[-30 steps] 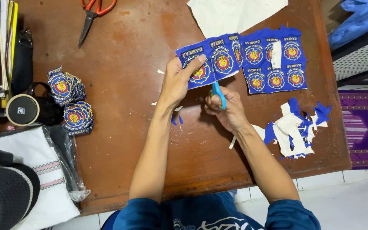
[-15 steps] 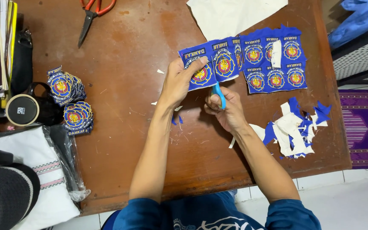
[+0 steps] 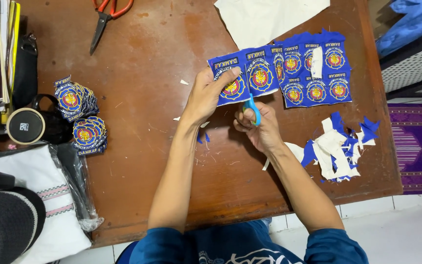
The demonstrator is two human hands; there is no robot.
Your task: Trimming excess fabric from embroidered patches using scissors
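My left hand (image 3: pixel 210 94) pinches the left end of a blue strip of embroidered round badges (image 3: pixel 250 76) and lifts it off the brown table (image 3: pixel 142 161). My right hand (image 3: pixel 259 128) grips small blue-handled scissors (image 3: pixel 251 106) whose blades sit at the strip's lower edge, between two badges. More of the uncut blue badge sheet (image 3: pixel 318 73) lies to the right of the strip, with a white scrap on top.
Two stacks of cut-out badges (image 3: pixel 80 115) lie at the left near a tape roll (image 3: pixel 25 125). Orange-handled scissors (image 3: pixel 107 17) rest at the top. Blue and white offcuts (image 3: pixel 340 146) pile at the right. White backing sheet (image 3: pixel 267 17) lies at the top.
Hardly anything moved; both hands and the strip stay in the same spot, with the scissors working at the strip's lower edge.
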